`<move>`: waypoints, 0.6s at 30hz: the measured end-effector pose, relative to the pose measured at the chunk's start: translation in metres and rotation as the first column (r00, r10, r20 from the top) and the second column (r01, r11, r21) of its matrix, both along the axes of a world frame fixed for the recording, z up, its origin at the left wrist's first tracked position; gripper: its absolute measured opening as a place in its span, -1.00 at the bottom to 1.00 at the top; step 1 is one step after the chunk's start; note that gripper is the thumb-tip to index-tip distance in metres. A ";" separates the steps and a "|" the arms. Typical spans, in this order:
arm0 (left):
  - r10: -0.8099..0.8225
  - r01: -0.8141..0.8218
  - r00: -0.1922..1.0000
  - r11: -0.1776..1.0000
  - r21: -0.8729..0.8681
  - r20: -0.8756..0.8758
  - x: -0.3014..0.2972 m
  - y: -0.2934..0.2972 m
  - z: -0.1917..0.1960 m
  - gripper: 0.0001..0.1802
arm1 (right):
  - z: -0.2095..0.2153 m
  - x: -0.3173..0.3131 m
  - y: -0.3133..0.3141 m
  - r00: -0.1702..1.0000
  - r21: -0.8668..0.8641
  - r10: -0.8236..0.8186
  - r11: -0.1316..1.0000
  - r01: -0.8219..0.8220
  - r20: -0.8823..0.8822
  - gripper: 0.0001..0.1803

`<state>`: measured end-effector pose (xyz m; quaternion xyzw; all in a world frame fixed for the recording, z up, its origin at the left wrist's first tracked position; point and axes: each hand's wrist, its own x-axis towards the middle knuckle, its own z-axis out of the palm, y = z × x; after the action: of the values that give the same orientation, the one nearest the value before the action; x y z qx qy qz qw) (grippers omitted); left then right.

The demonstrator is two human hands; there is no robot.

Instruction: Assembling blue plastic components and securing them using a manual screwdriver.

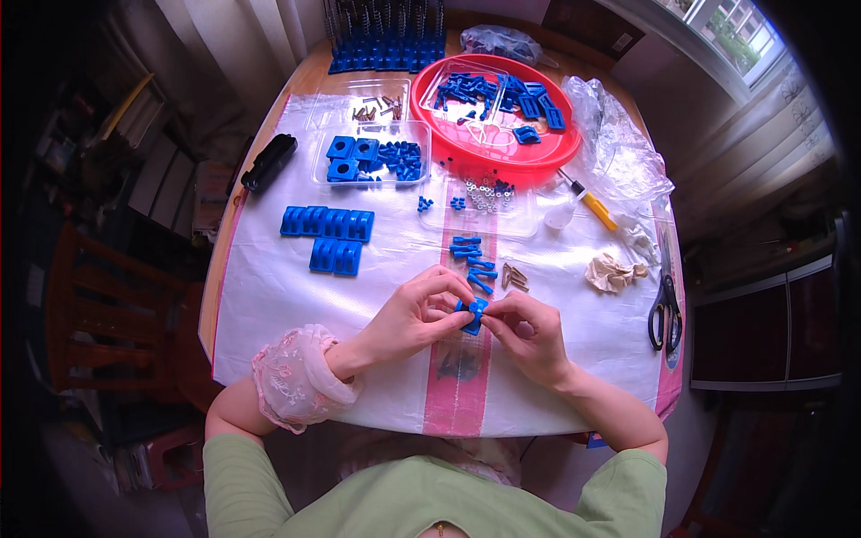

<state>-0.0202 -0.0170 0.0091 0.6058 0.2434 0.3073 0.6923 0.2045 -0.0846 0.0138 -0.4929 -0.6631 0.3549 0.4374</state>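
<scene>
Between both hands, low over the pink stripe of the table cover, is a small blue plastic part (472, 325). My left hand (420, 309) pinches it from the left with thumb and fingers. From the right, the thumb and forefinger of my right hand (529, 334) close on its upper edge; any small piece between those fingertips is too small to make out. Just beyond the hands lie several blue plastic pegs (473, 260) in a column, with a few brass-coloured pins (515, 277) to their right. Blue blocks with curved ridges (327, 224) stand in two rows at the left.
A clear tray (421, 170) holds blue parts; another has copper-coloured pins (390, 108). Behind are a red basin (538, 157) and a rack of springs (386, 54). A yellow-handled screwdriver (596, 210), crumpled paper (614, 273) and scissors (665, 314) lie right, a black case (269, 162) left.
</scene>
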 end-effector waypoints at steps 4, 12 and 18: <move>-0.003 0.003 1.000 1.000 0.011 -0.014 0.000 0.000 0.002 -0.81 | -0.002 0.000 0.000 1.000 -0.018 -0.016 1.000 0.016 -0.015 -0.85; 0.015 -0.012 0.999 0.997 0.074 -0.041 0.000 -0.001 0.004 -0.81 | 0.000 0.000 -0.001 0.998 -0.041 0.010 0.999 -0.013 -0.060 -0.85; 0.010 -0.009 0.998 1.000 0.026 -0.055 -0.001 -0.001 0.004 -0.79 | -0.001 0.000 0.000 0.998 -0.031 0.020 0.999 -0.021 -0.054 -0.84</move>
<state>-0.0213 -0.0175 0.0131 0.6217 0.2613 0.2969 0.6761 0.2046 -0.0846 0.0128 -0.4832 -0.6506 0.3827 0.4437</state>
